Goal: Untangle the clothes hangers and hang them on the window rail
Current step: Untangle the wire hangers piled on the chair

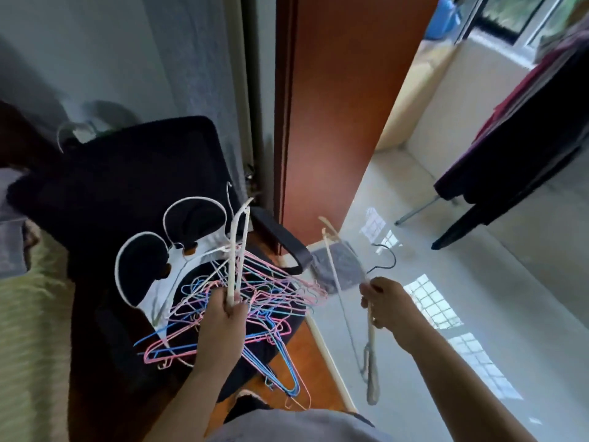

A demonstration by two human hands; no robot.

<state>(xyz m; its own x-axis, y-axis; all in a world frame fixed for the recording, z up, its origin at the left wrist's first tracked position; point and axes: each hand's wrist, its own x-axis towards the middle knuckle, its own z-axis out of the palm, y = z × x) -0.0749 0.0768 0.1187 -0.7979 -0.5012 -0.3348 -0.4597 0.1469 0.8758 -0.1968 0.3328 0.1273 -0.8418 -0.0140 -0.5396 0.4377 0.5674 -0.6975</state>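
Wire hangers [223, 307], pink and blue, are lying snarled on the chair seat [134, 193] at centre-left; light, springy, snag-prone, I'm judging. My left hand [223, 320] is gripping a cream hanger [237, 250]; my right hand [385, 301] is gripping another [331, 263].

Both arms reach forward, left hand [223, 317] and right hand [387, 303] each with fingers curled in a grip.

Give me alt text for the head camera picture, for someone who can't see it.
A person stands over a black office chair piled with tangled pink, blue and white wire hangers. The left hand grips a cream hanger in the pile; the right hand holds another cream hanger clear, above a glossy floor.
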